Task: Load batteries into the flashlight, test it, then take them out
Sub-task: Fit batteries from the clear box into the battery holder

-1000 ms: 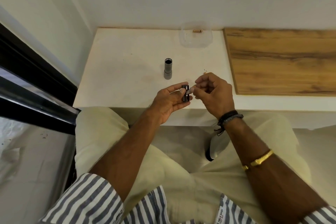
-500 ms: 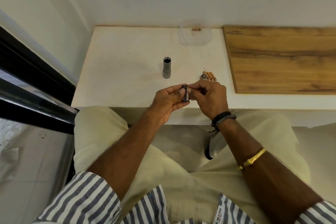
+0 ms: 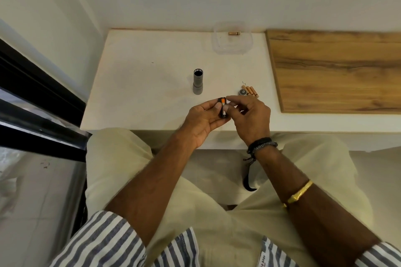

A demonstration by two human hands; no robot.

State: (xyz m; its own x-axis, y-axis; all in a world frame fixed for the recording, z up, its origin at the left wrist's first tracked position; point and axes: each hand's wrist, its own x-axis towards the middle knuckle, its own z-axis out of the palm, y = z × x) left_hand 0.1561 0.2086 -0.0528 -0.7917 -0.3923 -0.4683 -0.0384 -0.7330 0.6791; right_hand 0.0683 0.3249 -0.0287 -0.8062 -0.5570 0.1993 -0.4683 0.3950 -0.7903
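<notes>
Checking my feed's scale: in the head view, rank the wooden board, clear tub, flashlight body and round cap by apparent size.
1. wooden board
2. clear tub
3. flashlight body
4. round cap
No near ties; the board runs off frame.

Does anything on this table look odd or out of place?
Nothing is spilled or broken. The flashlight stands open, its cap off beside three batteries, and one stray battery lies alone in the clear tub at the back. The left hand and right hand hold a battery holder.
</notes>
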